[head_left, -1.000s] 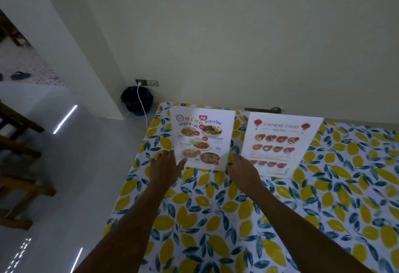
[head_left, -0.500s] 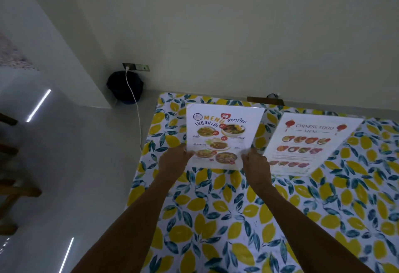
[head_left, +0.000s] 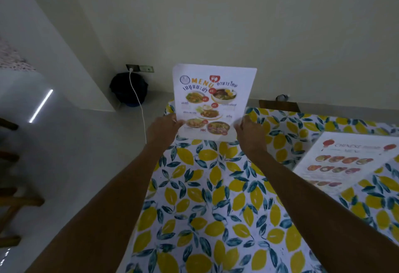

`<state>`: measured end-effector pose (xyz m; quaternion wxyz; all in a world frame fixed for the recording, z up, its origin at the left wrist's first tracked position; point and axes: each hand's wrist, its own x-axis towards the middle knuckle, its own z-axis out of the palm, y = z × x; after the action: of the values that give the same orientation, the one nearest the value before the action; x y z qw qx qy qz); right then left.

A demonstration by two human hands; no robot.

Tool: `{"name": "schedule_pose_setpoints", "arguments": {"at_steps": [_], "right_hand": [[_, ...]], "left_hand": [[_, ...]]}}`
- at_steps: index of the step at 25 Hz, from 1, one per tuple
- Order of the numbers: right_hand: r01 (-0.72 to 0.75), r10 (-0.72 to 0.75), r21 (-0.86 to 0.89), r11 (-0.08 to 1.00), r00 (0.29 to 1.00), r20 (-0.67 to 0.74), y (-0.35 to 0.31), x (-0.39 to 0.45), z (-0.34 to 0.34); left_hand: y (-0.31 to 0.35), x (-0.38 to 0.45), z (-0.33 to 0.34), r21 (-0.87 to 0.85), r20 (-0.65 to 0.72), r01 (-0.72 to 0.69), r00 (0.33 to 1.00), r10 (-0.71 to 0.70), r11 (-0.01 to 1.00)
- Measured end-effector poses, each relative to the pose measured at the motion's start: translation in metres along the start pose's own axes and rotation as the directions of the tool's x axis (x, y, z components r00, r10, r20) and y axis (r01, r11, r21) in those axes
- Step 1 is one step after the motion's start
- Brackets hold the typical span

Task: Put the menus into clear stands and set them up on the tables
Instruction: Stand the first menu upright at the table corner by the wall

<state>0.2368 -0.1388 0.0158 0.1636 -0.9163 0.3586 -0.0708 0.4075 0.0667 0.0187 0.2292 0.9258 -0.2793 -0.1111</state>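
A white Thai food menu (head_left: pixel 213 97) with dish photos stands upright above the far left part of the table. My left hand (head_left: pixel 164 129) grips its lower left edge and my right hand (head_left: pixel 250 131) grips its lower right edge. Its bottom edge is close to the lemon-print tablecloth (head_left: pixel 207 208); whether it touches I cannot tell. A second sheet, the Chinese food menu (head_left: pixel 345 162), lies flat on the cloth to the right, apart from both hands. I see no clear stand.
A black bin (head_left: pixel 127 89) sits on the floor by the wall, with a white cable (head_left: pixel 138 104) running from a wall socket. Wooden chair parts (head_left: pixel 13 203) show at the left edge. A dark wooden chair back (head_left: pixel 278 105) rises behind the table.
Both hands took the Thai menu by its lower corners and raised it from lying flat to upright. The view shifted so the Chinese menu now lies further right.
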Motion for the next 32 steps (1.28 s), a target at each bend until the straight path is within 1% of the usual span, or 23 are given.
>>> {"name": "schedule_pose_setpoints", "arguments": {"at_steps": [2, 4, 6, 8, 10, 12, 16, 19, 22, 29, 32], "right_hand": [[0.008, -0.008, 0.014, 1.000, 1.000, -0.011, -0.011, 0.031, 0.010], [0.015, -0.014, 0.015, 1.000, 1.000, -0.014, -0.019, 0.058, 0.021], [0.028, -0.028, 0.032, 0.999, 0.999, -0.016, -0.024, 0.078, 0.032], [0.043, -0.042, 0.057, 0.997, 0.999, -0.021, -0.026, 0.093, 0.044], [0.060, -0.060, 0.040, 0.997, 0.998, -0.016, -0.027, 0.102, 0.056], [0.070, -0.068, 0.048, 0.996, 0.997, -0.037, -0.026, 0.107, 0.063], [0.074, -0.061, 0.170, 0.983, 0.995, -0.082, -0.025, 0.106, 0.063], [0.085, -0.075, 0.184, 0.979, 0.995, -0.062, -0.022, 0.103, 0.063], [0.064, -0.057, 0.222, 0.973, 0.998, -0.038, -0.023, 0.109, 0.061], [0.096, -0.096, 0.199, 0.975, 0.995, -0.013, -0.019, 0.112, 0.061], [0.085, -0.089, 0.201, 0.976, 0.996, 0.008, -0.019, 0.112, 0.060]], "left_hand": [[-0.012, 0.033, -0.004, -0.002, -0.035, -0.015, 0.999, 0.015, 1.000], [-0.021, 0.063, -0.005, 0.010, -0.035, -0.025, 0.999, 0.025, 1.000], [-0.025, 0.086, -0.005, -0.041, -0.018, 0.055, 0.998, -0.056, 0.998], [-0.031, 0.103, 0.000, -0.051, -0.017, 0.097, 0.995, -0.098, 0.994], [-0.042, 0.113, 0.010, -0.066, -0.013, 0.088, 0.996, -0.089, 0.994], [-0.054, 0.121, 0.021, -0.105, -0.025, 0.029, 0.999, -0.032, 0.994], [-0.064, 0.130, 0.029, -0.169, -0.047, -0.043, 0.998, 0.035, 0.985], [-0.068, 0.130, 0.031, -0.192, -0.050, -0.068, 0.997, 0.060, 0.979], [-0.072, 0.136, 0.033, -0.208, -0.023, -0.068, 0.998, 0.065, 0.976], [-0.071, 0.140, 0.034, -0.178, -0.018, -0.064, 0.998, 0.062, 0.982], [-0.072, 0.141, 0.035, -0.159, -0.020, -0.066, 0.998, 0.063, 0.985]]}}
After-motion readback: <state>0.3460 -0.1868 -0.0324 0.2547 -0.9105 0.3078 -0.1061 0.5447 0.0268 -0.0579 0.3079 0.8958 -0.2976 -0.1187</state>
